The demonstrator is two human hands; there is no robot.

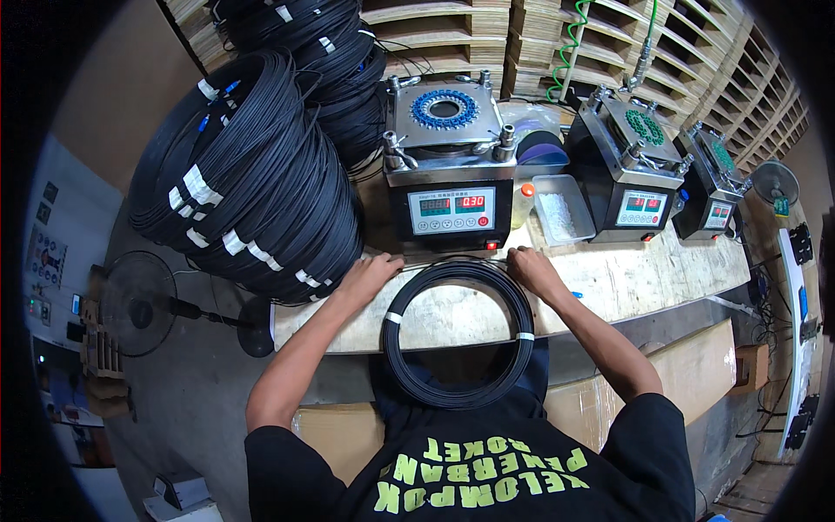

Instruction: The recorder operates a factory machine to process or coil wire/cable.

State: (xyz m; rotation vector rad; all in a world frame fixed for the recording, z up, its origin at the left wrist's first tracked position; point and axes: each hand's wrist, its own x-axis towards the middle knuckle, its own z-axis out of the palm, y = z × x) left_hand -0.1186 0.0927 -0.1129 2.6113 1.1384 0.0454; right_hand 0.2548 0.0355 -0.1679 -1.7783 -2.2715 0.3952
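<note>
Cable coil (393, 357), black, white-taped: lying across the near edge of the table (644, 270). Left hand (371, 274) at its far left, right hand (534, 269) at its far right: fingers curled, apparently beside a thin strand; whether pinching it, cannot tell. Larger cable stack (261, 183): left.

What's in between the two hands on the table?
In the head view, the far part of a white-banded black cable coil lies between the left hand and the right hand.
</note>
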